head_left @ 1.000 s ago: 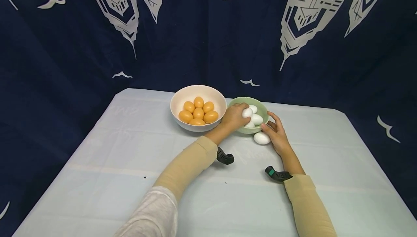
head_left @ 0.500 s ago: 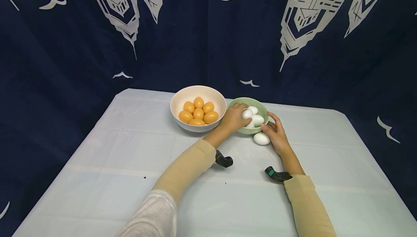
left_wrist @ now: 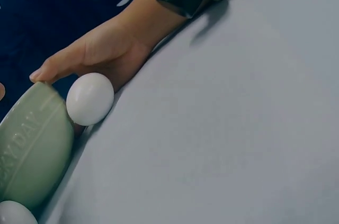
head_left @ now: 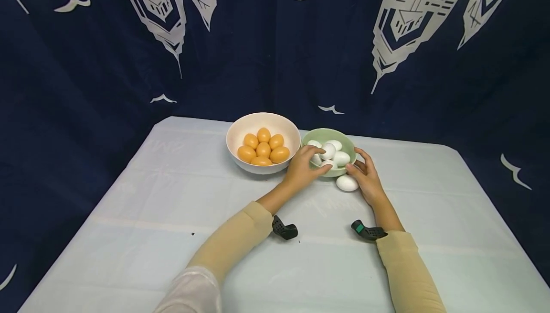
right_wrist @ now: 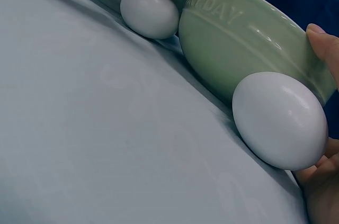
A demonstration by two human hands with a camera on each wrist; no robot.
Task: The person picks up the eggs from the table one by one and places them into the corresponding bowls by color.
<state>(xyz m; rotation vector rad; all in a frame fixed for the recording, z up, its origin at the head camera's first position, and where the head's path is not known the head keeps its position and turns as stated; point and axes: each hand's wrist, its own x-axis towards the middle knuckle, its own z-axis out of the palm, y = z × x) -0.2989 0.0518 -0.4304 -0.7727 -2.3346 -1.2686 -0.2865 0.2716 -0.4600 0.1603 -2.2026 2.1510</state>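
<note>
A small green bowl [head_left: 349, 144] holds several white eggs [head_left: 328, 151]. My left hand [head_left: 301, 167] hovers over its left rim with thumb and fingers apart and nothing between them; its fingertips show at the top of the right wrist view. My right hand [head_left: 366, 179] grips the green bowl's right side, thumb on the rim [right_wrist: 320, 41]. One loose white egg [head_left: 347, 183] lies on the table by the bowl, just in front of the right hand. Another loose egg [right_wrist: 150, 15] sits at the bowl's left foot, hidden behind the left hand in the head view.
Left of the green bowl stands a larger pale bowl [head_left: 235, 136] with several orange eggs [head_left: 263, 149] in it. A whitish cloth covers the table [head_left: 150, 208]. Behind hangs a dark blue curtain [head_left: 275, 64] with white prints. Each wrist carries a black device [head_left: 368, 232].
My left hand has drawn back from the eggs toward the left and nearer me, its fingers spreading. More white eggs show in the green bowl. My right hand stays on the rim.
</note>
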